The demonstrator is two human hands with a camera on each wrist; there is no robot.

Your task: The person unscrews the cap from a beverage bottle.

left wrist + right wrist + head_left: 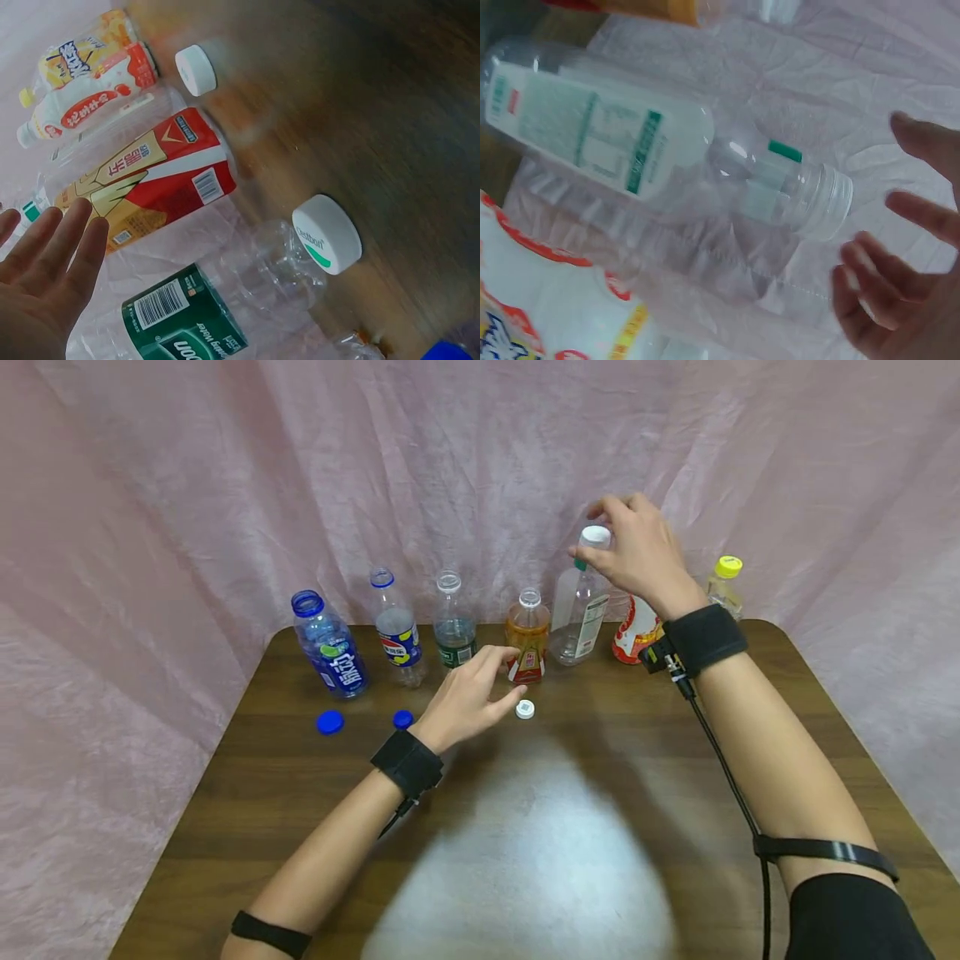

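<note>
My right hand (637,547) is up at the white top (596,536) of a tall clear bottle (576,622), thumb and fingers spread around it. In the right wrist view a gap shows between the fingers and the bottle's neck (821,199). My left hand (472,693) hovers with loose, extended fingers in front of an uncapped amber drink bottle (527,647) with a red label. A white cap (525,709) lies before that bottle. Beside the green-labelled water bottle (184,322) is another white cap (326,234), hidden behind my left hand in the head view.
To the left stand an uncapped blue bottle (333,660) and an uncapped Pepsi bottle (399,639). Two blue caps (330,722) lie in front of them. At right are a red-and-white bottle (637,631) and a yellow-capped bottle (725,585). A pink curtain (465,460) hangs behind.
</note>
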